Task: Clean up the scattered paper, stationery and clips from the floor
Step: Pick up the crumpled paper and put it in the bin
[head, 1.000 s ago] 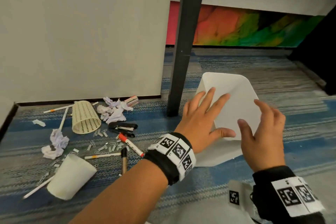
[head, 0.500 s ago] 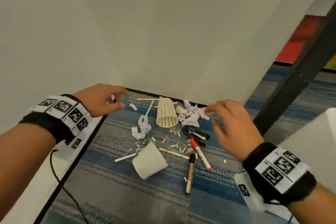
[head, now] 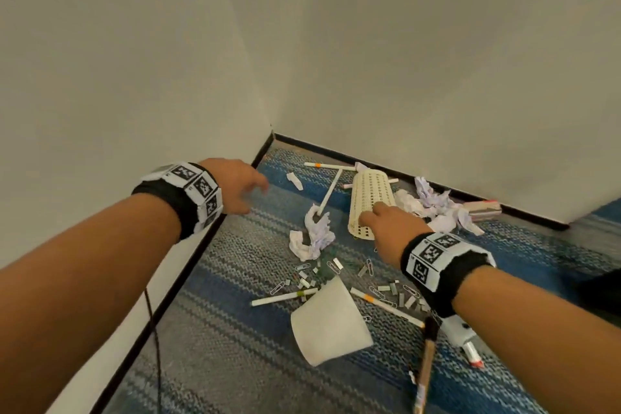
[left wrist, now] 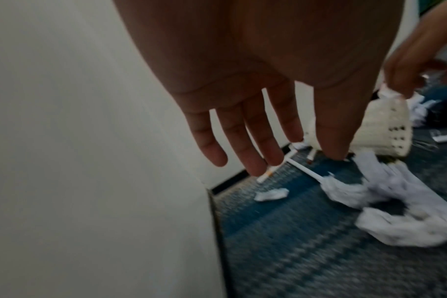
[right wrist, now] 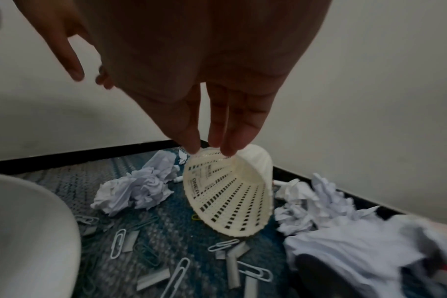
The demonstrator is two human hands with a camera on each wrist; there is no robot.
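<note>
Both hands hang open and empty, right hand (head: 379, 223) fingertips (right wrist: 226, 149) reaching the toppled cream perforated plastic pen holder (head: 368, 203) apparently to right it for stationery, left hand (head: 237, 185) spread above the blue striped carpet (head: 235, 329).

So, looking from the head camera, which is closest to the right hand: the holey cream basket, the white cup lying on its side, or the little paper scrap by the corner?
1. The cream basket, right at the right hand's fingertips.
2. The white cup, on its side, nearer the camera and slightly left.
3. The paper scrap, far left near the wall corner, closer to the left hand.
</note>
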